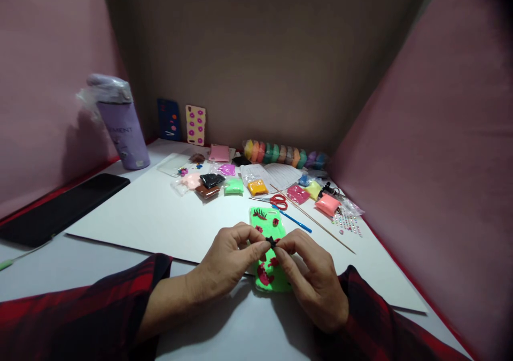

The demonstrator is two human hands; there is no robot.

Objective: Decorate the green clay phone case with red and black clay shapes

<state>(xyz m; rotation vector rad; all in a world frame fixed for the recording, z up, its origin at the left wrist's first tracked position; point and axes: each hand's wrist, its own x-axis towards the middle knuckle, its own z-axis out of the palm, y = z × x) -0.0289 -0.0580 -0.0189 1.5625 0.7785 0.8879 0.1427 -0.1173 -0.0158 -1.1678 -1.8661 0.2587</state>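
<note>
Between the fingertips of my left hand (234, 257) and my right hand (310, 275) is a small piece of black clay (272, 241), pinched from both sides. Both hands are closed, thumb against forefinger. Right below them lies a phone case (256, 286) covered in bright green clay, with dark red shapes and a black leaf-like frond on it. My fingers hide its middle part. Whether the black piece touches the case, I cannot tell.
Beyond the case lie a blue tool (297, 222), red-handled scissors (278, 202) and a long wooden stick (316, 222). Clay packets, such as a green one (233, 186), spread behind. At left are a purple bottle (124, 126) and a black phone (60, 209). Gem stickers (348, 224) lie right.
</note>
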